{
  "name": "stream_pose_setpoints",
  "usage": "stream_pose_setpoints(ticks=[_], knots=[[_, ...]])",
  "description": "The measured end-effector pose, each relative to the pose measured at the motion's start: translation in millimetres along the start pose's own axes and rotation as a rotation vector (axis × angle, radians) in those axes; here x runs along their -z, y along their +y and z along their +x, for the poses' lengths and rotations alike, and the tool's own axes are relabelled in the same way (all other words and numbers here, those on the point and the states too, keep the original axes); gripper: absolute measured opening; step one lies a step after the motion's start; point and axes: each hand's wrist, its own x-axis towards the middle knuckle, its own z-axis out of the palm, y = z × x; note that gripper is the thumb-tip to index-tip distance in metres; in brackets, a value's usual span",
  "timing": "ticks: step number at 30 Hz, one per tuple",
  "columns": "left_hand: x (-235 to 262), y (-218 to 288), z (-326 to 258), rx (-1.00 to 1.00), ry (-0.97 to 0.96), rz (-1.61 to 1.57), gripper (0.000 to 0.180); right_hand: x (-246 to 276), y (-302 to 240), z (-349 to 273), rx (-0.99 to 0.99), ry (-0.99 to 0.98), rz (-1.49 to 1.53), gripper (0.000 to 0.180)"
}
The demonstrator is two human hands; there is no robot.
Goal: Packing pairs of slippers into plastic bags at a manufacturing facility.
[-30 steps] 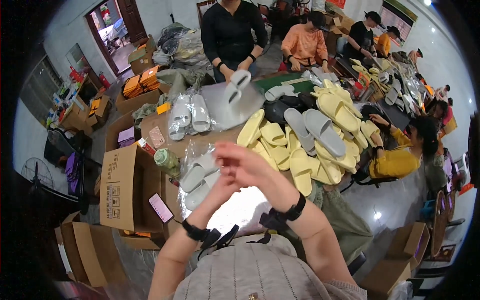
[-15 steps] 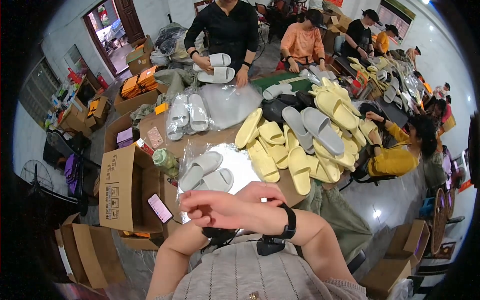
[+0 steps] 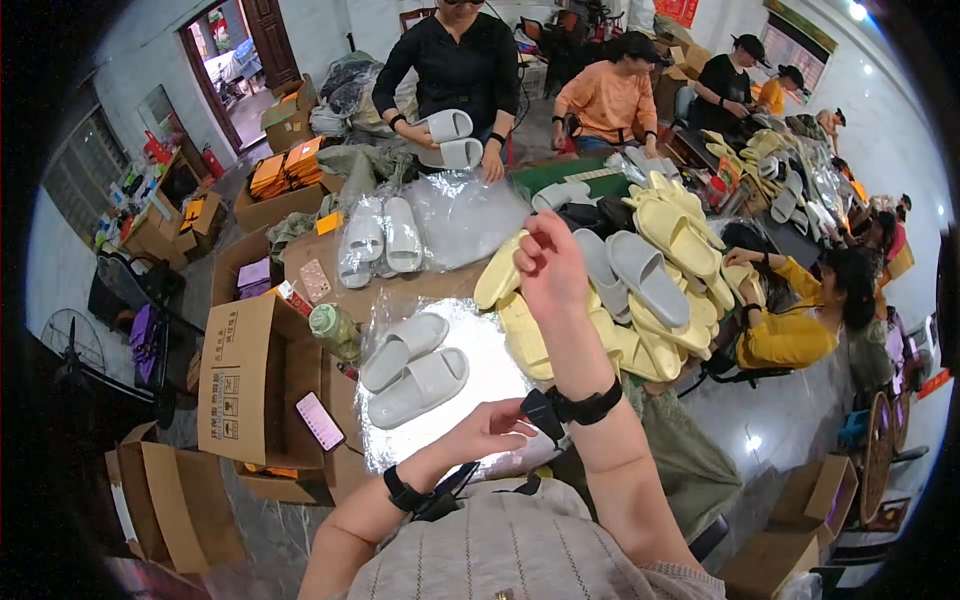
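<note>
My right hand (image 3: 552, 275) is raised in front of the slipper pile, fingers loosely bent and holding nothing; a black strap with a small box (image 3: 543, 412) is on that wrist. Low over the table near that box is my left hand (image 3: 488, 428), thumb and fingers apart and nothing seen between them. My left wrist also wears a black strap (image 3: 402, 490). A pair of light grey slippers (image 3: 418, 388) lies on a shiny clear plastic bag (image 3: 385, 452) in front of me. Yellow slippers (image 3: 522, 338) and bluish-grey slippers (image 3: 648, 278) are heaped to the right.
Bagged grey slippers (image 3: 385, 240) and a bottle (image 3: 335, 332) stand on the left, beside an open carton (image 3: 235, 375) and a phone (image 3: 320, 421). Across the table a person in black (image 3: 450, 70) holds grey slippers (image 3: 447, 126). A person in yellow (image 3: 795, 325) sits at the right.
My crossed arms have parted: the right hand has gone up and forward, the left lower and nearer me. Both grey slippers now show whole. The person across has lifted a slipper pair.
</note>
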Motion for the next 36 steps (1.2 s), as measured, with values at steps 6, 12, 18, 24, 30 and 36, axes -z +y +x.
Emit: stream_pose_setpoints(ticks=[6, 12, 18, 24, 30, 36], knots=[[-19.8, -0.6, 11.9, 0.059, 0.369, 0.13, 0.023, 33.6, 27.6, 23.3, 0.899, -0.102, -1.223, 0.008], [-25.2, -2.0, 17.8, 0.193, 0.433, -0.04, 0.031, 62.2, 54.5, 33.1, 0.98, -0.62, -1.787, 0.015], [-8.8, -15.9, 26.0, 0.122, 0.361, 0.088, 0.028, 55.4, 45.4, 44.5, -0.147, 0.13, -0.382, 0.006], [-8.8, -9.6, 25.0, 0.113, 0.363, 0.145, 0.026, 81.0, 46.4, 45.0, -0.636, 0.169, 0.241, 0.01], [-12.6, -4.2, 24.5, 0.131, 0.319, 0.41, 0.046, 69.4, 39.6, 35.8, -0.575, 0.184, 0.197, 0.011], [-25.1, 17.8, 17.7, 0.177, 0.309, 0.6, 0.052, 78.8, 42.9, 30.7, -0.573, 0.154, 0.189, 0.012]])
